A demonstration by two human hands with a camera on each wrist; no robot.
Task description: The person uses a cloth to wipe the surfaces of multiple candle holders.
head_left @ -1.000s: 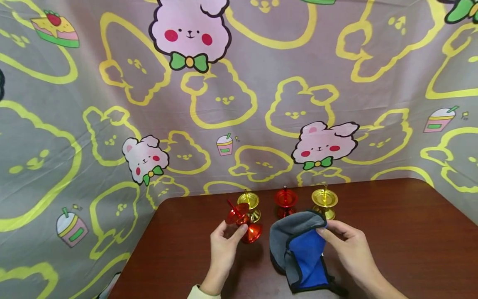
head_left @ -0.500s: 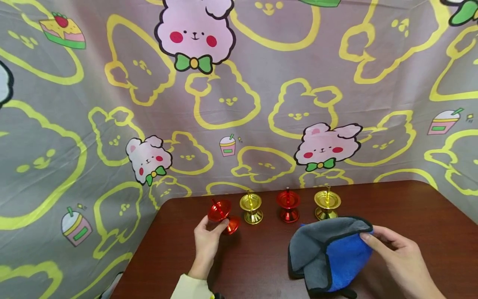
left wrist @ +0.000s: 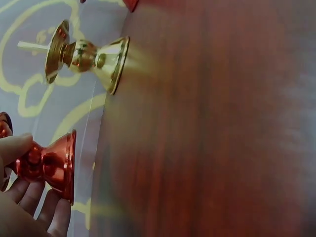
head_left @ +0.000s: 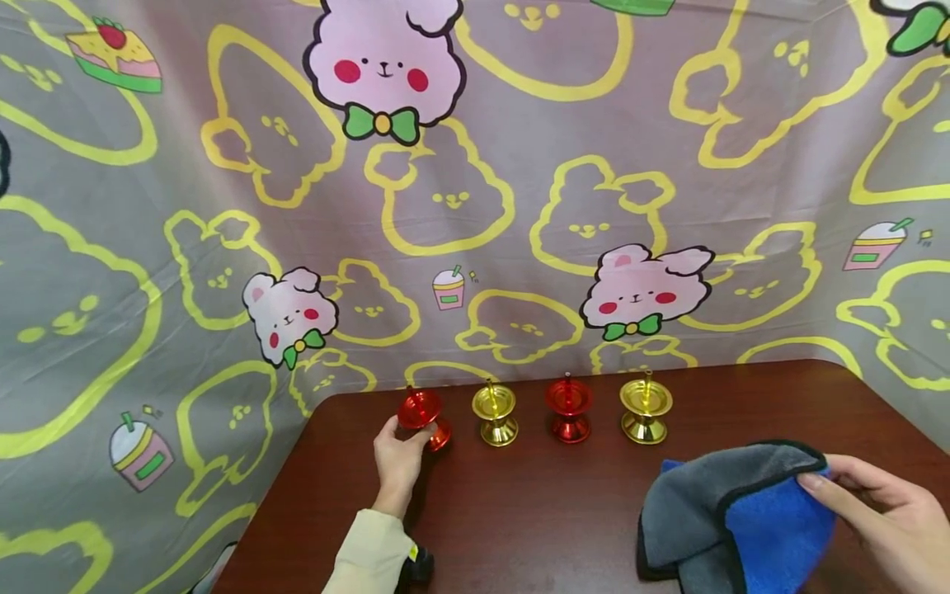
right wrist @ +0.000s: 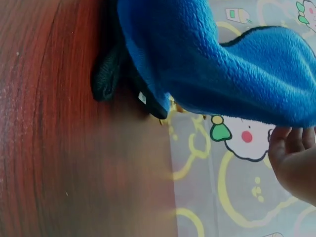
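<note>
Prob. near done: 3 holders [head_left: 570, 404] upright nr desk's [head_left: 534, 503] back edge, red holder [head_left: 420, 404] gripped by L hand [head_left: 398, 458] nr back-L corner, release remaining; R hand [head_left: 894, 507] pinching cloth [head_left: 775, 520] twd R edge.

- On my head feed, the left hand [head_left: 398, 462] grips the leftmost red stand [head_left: 420, 414].
- I see the right hand [head_left: 886, 511] pinching a gray-and-blue cloth [head_left: 693, 511].
- Between them, I count a gold stand [head_left: 499, 431], another red stand [head_left: 571, 426] and a second gold stand [head_left: 644, 427] on the table [head_left: 534, 511].
</note>
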